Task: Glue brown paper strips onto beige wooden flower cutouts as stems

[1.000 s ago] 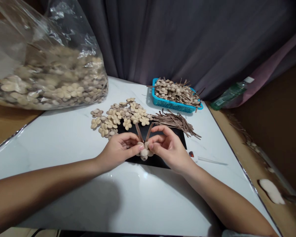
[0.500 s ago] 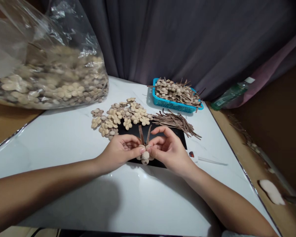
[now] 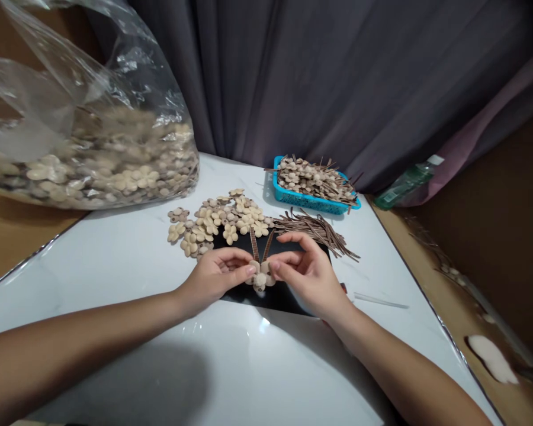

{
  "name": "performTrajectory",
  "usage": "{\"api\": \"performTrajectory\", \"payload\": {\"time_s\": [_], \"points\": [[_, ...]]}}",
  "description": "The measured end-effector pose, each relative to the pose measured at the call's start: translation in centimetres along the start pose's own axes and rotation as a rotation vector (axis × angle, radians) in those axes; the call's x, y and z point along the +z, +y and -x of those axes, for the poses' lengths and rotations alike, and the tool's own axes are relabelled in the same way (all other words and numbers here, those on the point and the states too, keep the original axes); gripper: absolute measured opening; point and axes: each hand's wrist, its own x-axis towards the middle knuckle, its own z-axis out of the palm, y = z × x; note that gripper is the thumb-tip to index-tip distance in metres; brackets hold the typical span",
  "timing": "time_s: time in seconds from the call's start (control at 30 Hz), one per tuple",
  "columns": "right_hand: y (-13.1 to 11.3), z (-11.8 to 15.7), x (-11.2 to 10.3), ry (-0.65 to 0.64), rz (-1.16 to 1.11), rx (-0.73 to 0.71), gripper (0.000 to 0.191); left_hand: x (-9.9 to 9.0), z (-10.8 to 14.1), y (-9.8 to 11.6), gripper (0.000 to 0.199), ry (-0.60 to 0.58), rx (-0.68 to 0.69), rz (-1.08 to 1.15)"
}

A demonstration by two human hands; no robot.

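Note:
Between my hands is a beige fabric flower (image 3: 260,280) with a raised round centre. Two ends of a brown checked ribbon (image 3: 254,244) stick up from its top in a V. My left hand (image 3: 220,273) pinches the flower's left petal between thumb and fingers. On the other side, my right hand (image 3: 304,269) pinches the right petal, its forefinger raised and curved. Beneath them lies a black mat (image 3: 288,300). Just beyond are a pile of loose fabric flowers (image 3: 231,220) and a heap of cut brown ribbon strips (image 3: 315,229).
A large clear plastic bag (image 3: 128,148) full of flowers stands at the left. A blue basket (image 3: 311,202) at the back holds flowers with ribbons. On the right are a thin clear stick (image 3: 379,300), a green bottle (image 3: 406,182) and a white pad (image 3: 491,358).
The view has tilted up slightly, so the things behind sit lower. My fingertips have shifted outward on the petals, and more of the flower's face shows.

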Motion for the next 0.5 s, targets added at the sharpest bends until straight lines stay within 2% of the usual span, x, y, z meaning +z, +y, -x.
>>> {"api": "performTrajectory", "payload": {"time_s": [0.1, 0.2, 0.27, 0.3, 0.4, 0.43, 0.5], "points": [[-0.3, 0.0, -0.1, 0.022, -0.018, 0.008, 0.039, 0.0, 0.1, 0.0, 0.020, 0.015, 0.000, 0.024], [-0.2, 0.0, -0.2, -0.028, -0.009, 0.024, 0.044, 0.0, 0.1, 0.2, 0.020, 0.032, 0.006, -0.001], [0.0, 0.1, -0.2, -0.084, 0.089, 0.007, 0.042, 0.1, 0.0, 0.3, 0.019, 0.047, 0.031, -0.037], [0.1, 0.1, -0.3, -0.101, 0.169, -0.028, 0.035, 0.1, 0.0, 0.3, 0.018, 0.044, 0.054, -0.050], [0.1, 0.2, -0.5, -0.124, 0.460, -0.261, 0.007, 0.1, 0.0, 0.2, 0.011, 0.007, 0.169, -0.056], [0.0, 0.2, -0.7, -0.133, 0.553, -0.384, 0.004, 0.1, 0.0, 0.2, 0.010, -0.003, 0.210, -0.040], [-0.1, 0.3, -1.1, -0.164, 0.715, -0.670, 0.011, 0.0, 0.1, 0.1, 0.020, -0.024, 0.241, 0.023]]}}
